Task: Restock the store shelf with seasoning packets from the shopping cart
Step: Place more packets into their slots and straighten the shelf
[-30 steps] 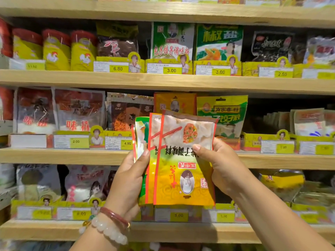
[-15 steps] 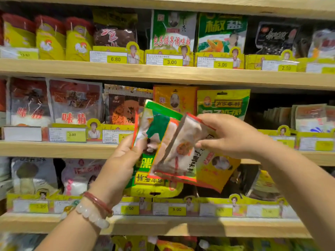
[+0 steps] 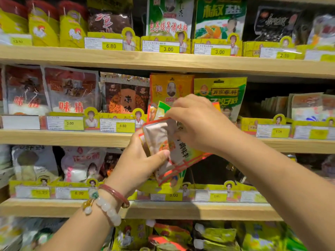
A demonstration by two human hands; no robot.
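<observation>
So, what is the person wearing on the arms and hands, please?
Both forearms are bare, with no sleeves in view. The left wrist carries a thin dark red bangle and a bracelet of pale round beads with a few amber and green ones. The right hand and its wrist show no jewellery or glove.

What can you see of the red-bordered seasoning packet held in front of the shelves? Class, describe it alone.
The red-bordered seasoning packet is a flat, glossy pouch, seemingly plastic, silvery-white with a food picture, dark print and a yellow-green end. It is tilted and bent, held in front of the middle shelf. The left hand grips its lower edge, thumb on the front; the right hand covers its top. Another packet sits behind it.
</observation>
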